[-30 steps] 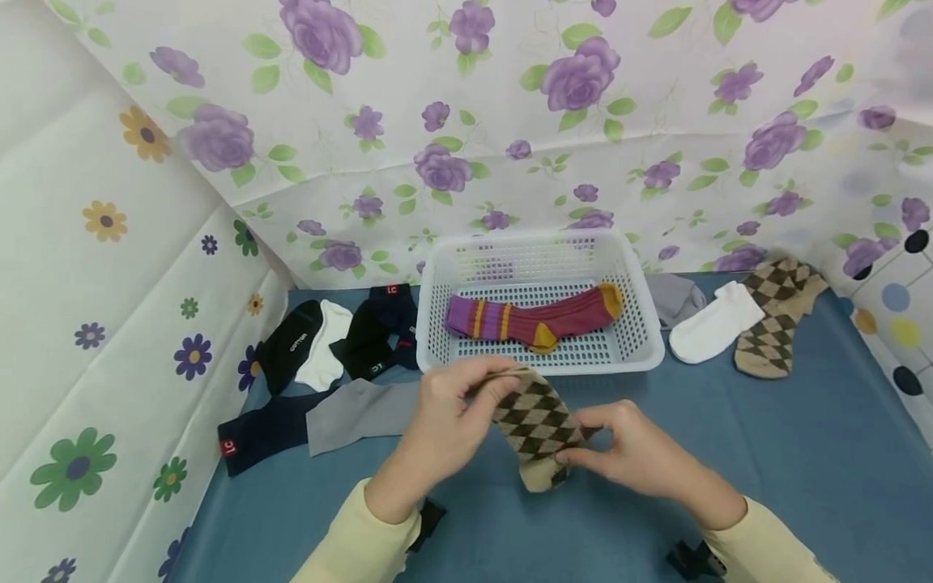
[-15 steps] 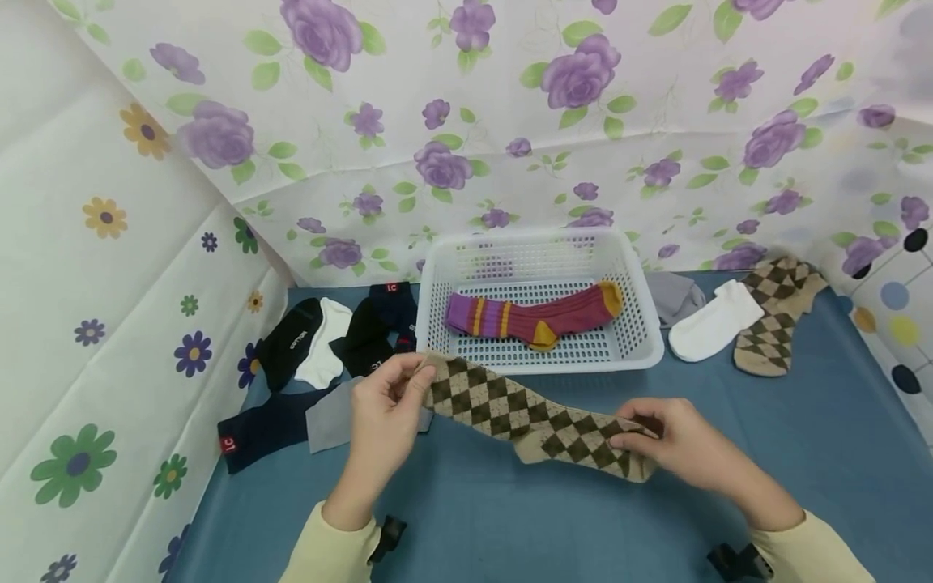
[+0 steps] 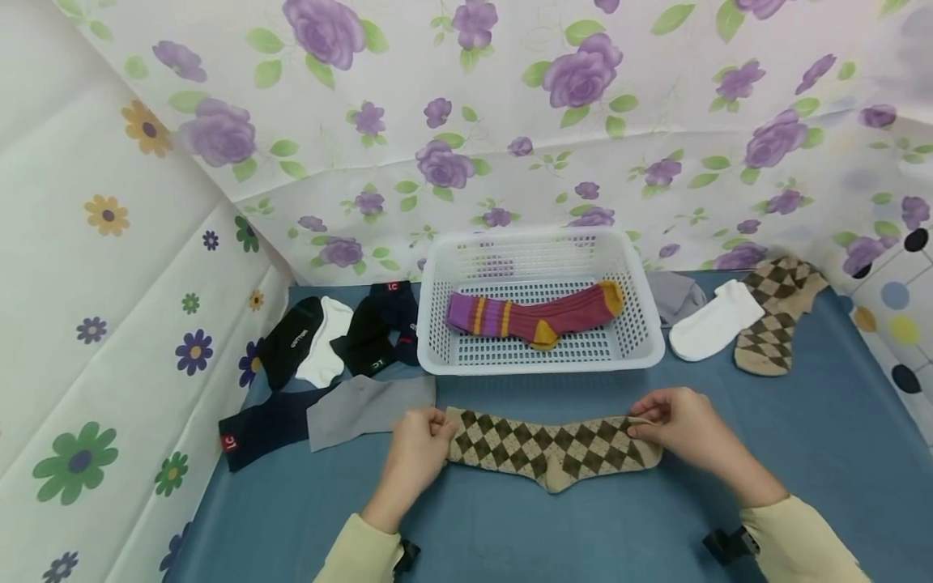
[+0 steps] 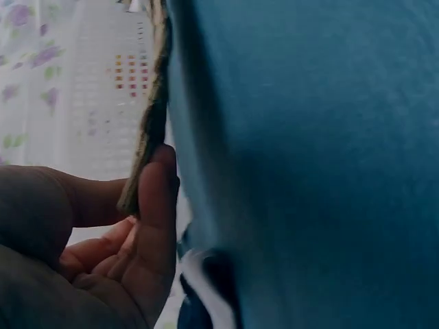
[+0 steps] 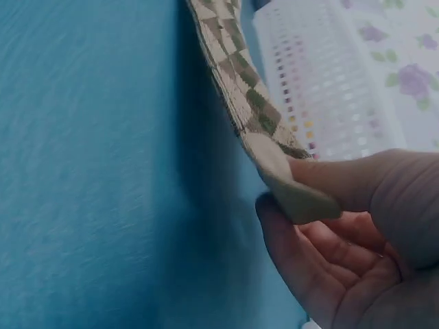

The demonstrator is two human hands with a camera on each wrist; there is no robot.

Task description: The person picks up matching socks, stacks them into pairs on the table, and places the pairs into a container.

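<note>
A beige and brown argyle sock [image 3: 510, 441] is stretched out sideways low over the blue cloth in the head view, its heel pointing toward the person. My left hand [image 3: 417, 449] pinches its cuff end between thumb and fingers; the left wrist view shows the sock [image 4: 152, 123] edge-on in that pinch. At the toe end, my right hand [image 3: 681, 425] holds the sock between thumb and forefinger, and in the right wrist view the plain beige toe [image 5: 295, 195] bends over at the fingertips.
Behind the sock stands a white plastic basket [image 3: 539, 368] with maroon, purple and yellow socks [image 3: 568, 318] inside. Dark, white and grey socks [image 3: 360, 413] lie at left. To the right are a grey sock [image 3: 674, 298], a white sock [image 3: 714, 324] and another argyle sock [image 3: 765, 348].
The argyle sock, bunched between the hands at first, has been drawn out lengthwise and lowered toward the cloth. My right hand has shifted right; my left went left, then back right and down.
</note>
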